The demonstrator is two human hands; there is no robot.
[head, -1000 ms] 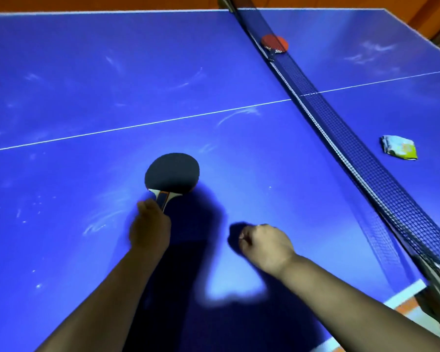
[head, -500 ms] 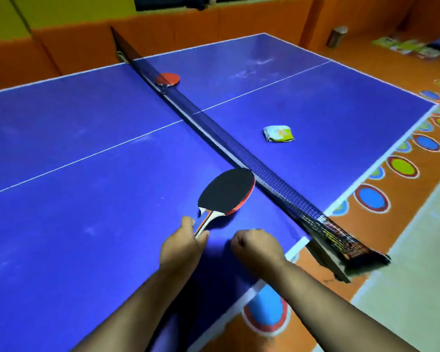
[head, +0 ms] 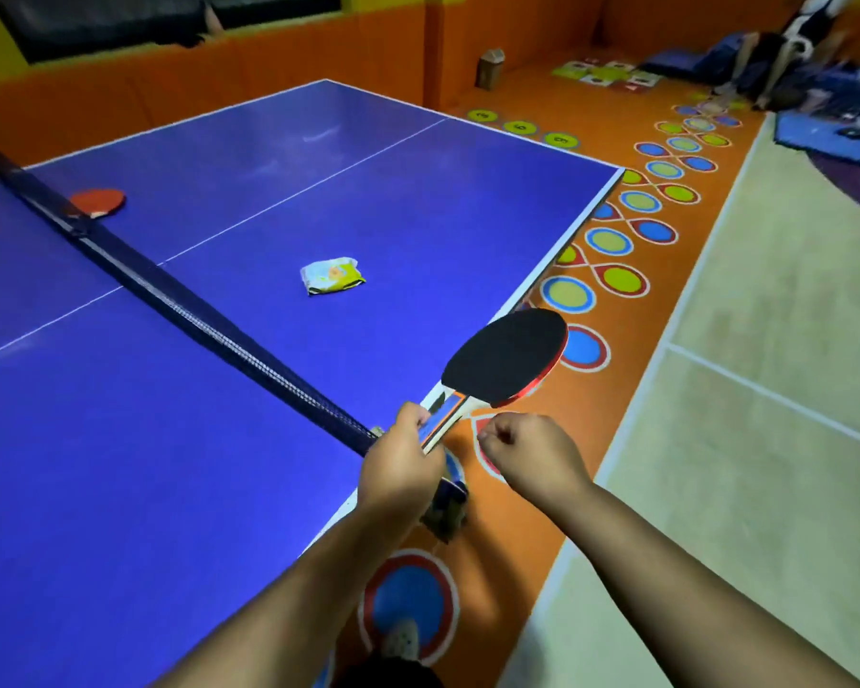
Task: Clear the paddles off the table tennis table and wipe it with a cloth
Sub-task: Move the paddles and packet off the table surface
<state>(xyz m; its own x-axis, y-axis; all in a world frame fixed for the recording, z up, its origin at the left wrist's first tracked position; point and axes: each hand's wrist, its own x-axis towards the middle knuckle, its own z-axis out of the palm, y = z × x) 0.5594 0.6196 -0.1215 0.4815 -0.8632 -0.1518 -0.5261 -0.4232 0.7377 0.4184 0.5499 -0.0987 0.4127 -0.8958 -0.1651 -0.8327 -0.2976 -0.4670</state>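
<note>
Nearest, a foot in a light shoe point(head: 402, 642) stands on a blue floor circle ringed in red and white. Left hand point(head: 402, 464) is wrapped tight around the wooden handle of a black-faced, red-backed table tennis paddle point(head: 505, 357); the blade is lifted clear, out past the side edge of the blue table tennis table point(head: 120, 464), over the orange floor. Right hand point(head: 532, 456) sits just beside it, curled into a loose fist, holding nothing visible. The dark blue net point(head: 180, 310) runs from near the left hand toward the upper left. Beyond the net, a crumpled white, yellow and green cloth point(head: 332, 275) lies on the table, well apart from the hands. Farther on, a red-faced paddle point(head: 98, 201) lies flat, just beside the net.
</note>
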